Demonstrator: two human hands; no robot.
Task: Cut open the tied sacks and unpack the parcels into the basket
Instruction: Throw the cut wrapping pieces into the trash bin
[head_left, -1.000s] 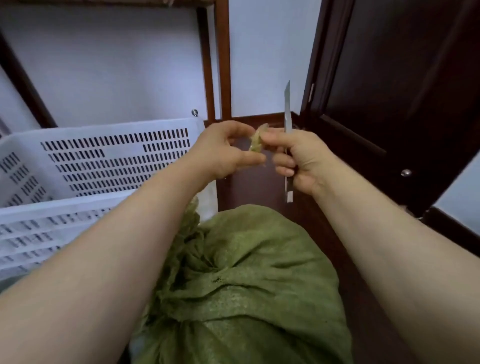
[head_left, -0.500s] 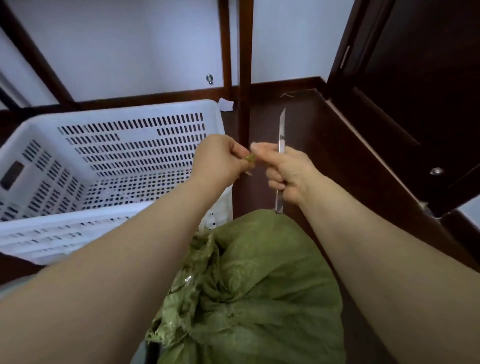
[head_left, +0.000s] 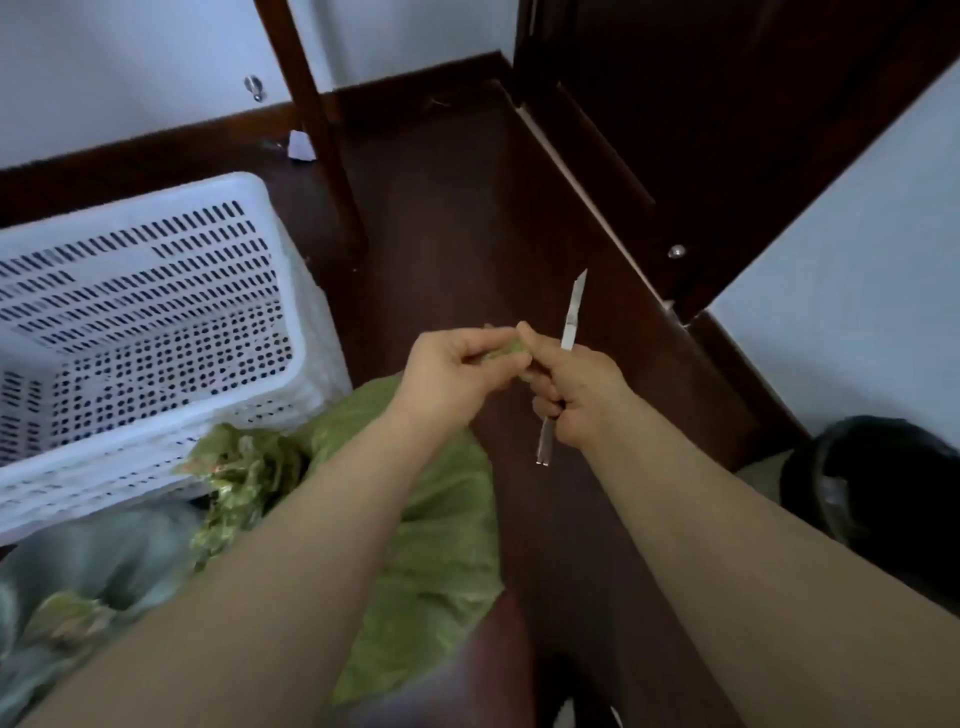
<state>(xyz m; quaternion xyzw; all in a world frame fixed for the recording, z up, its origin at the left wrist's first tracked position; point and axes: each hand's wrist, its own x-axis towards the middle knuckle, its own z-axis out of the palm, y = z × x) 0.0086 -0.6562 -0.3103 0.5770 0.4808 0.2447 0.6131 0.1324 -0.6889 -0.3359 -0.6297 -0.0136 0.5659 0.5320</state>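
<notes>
Dark wooden floor (head_left: 467, 234) runs from underfoot to the skirting board. Nearest, between the forearms, lies the green woven sack (head_left: 441, 519), full and rounded, its cloth slightly shiny; its crumpled mouth (head_left: 244, 467) fans out loosely toward the basket, which suggests the tie is already cut. A blurred grey bundle (head_left: 104, 561) sits at lower left; I cannot tell what it is.

Above the sack the two hands meet. The left hand (head_left: 447, 374) is curled, pinching a small green scrap (head_left: 506, 356), probably the severed tie; the right hand (head_left: 582, 395) nips the same scrap with thumb and forefinger while its other fingers are clamped round the knife (head_left: 571, 322). The blade points up and away from both hands, likely to keep the edge clear while the scrap is handled.

The white perforated basket (head_left: 130, 270) stands just beside the sack's mouth, handy for unloading; unpacking looks not yet begun. A black bin (head_left: 883, 493) waits at right, perhaps for the scrap. Farther off, a wooden post (head_left: 317, 130) rises by a white paper scrap (head_left: 301, 145).
</notes>
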